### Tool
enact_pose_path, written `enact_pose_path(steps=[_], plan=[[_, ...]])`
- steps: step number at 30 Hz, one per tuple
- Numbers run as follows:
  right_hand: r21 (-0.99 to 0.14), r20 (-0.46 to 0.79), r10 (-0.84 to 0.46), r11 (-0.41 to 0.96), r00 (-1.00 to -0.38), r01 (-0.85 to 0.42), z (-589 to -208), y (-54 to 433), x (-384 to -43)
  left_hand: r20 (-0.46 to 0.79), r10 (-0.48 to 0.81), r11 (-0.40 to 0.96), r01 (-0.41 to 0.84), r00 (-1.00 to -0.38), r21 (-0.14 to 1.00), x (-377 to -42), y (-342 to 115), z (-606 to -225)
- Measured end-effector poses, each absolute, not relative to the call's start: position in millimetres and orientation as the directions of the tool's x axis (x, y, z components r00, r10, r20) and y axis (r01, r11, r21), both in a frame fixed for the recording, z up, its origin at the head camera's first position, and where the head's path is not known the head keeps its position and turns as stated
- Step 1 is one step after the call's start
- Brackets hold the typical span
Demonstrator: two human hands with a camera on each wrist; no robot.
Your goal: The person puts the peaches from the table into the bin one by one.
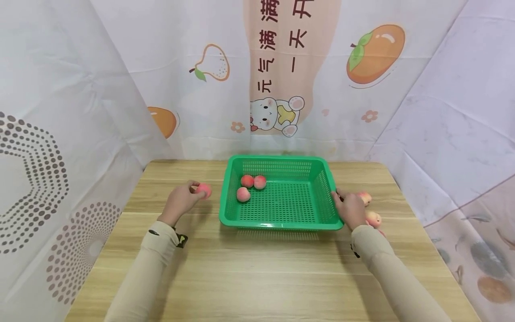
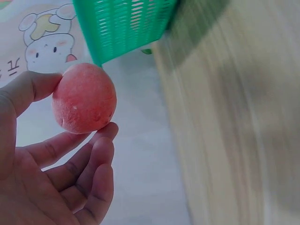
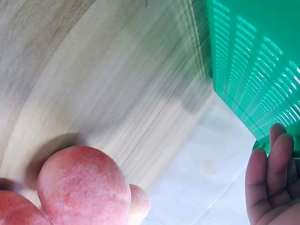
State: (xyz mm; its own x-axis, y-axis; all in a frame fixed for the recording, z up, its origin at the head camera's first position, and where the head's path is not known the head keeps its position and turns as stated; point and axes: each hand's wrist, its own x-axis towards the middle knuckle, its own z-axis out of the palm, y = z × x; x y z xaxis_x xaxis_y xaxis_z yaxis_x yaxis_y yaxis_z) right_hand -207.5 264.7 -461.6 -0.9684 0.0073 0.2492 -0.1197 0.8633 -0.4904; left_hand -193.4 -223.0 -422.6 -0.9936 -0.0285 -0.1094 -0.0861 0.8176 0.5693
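My left hand pinches a pinkish-red peach between thumb and fingertips, held left of the green plastic basket. Inside the basket, toward its left end, three peaches lie close together. At the basket's right rim is my right hand, gripping the edge with its fingers curled against the outer side. Right beside that hand, more peaches lie on the table, partly covered by the hand and sleeve. In the right wrist view, a large red peach shows near other peaches.
The wood-grain table carries everything. A printed cloth with fruit and a cartoon bear hangs behind its back edge, and more cloth hangs at both sides. Dark bands circle the wrists.
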Motion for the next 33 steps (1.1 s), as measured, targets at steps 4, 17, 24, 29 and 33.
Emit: enact_pose_path(steps=[4,17,24,29,33], plan=[[-0.49,0.244,0.002,0.863,-0.97,-0.122,-461,264,-206,-0.078,-0.016,0.821,-0.058,-0.997,0.568,-198,-216,-414],[-0.455,0.282,-0.038,0.875,-0.959,-0.168,-462,263,-205,-0.01,-0.001,0.808,-0.007,-1.0,0.589,-209,-195,-405],[-0.443,0.265,-0.035,0.883,-0.964,-0.154,-461,263,-206,0.039,0.021,0.801,0.041,-0.999,0.597,-212,-182,-398],[-0.432,0.267,-0.042,0.888,-0.963,-0.158,-459,261,-207,0.028,0.023,0.79,0.035,-0.999,0.613,-217,-173,-392],[-0.434,0.273,-0.036,0.887,-0.961,-0.157,-459,262,-207,0.037,0.033,0.774,0.049,-0.999,0.632,-222,-165,-388]])
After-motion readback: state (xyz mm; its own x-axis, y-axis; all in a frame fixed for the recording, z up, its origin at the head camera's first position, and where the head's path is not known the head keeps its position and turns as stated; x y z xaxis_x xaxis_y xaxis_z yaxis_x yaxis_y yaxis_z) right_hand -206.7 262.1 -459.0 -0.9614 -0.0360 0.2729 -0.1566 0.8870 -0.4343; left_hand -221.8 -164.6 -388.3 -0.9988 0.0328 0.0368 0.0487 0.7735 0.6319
